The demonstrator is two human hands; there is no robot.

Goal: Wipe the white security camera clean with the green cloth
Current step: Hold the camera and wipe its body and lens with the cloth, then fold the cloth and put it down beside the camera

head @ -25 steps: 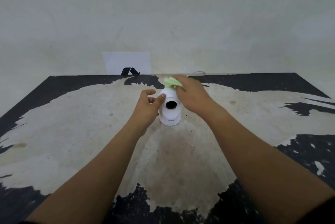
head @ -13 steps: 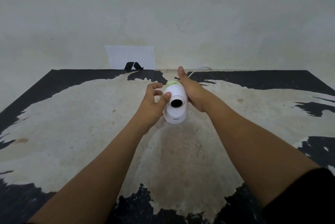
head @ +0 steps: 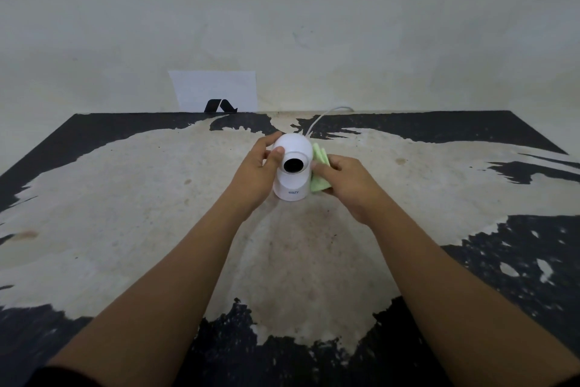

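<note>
- Head view: your right hand [head: 351,182], grasping the green cloth [head: 319,171], has dropped from the top to the security camera [head: 292,167]'s right flank.
- Your left hand [head: 257,173] grips it; the front remains.

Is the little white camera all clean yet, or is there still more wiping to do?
Not finished. The right hand is pressing the green cloth against the right side of the white security camera, while the left hand steadies its head. No dirt shows on the top or front, though fine dust would be too small to see. The dark lens and base aren't under the cloth right now.
</note>
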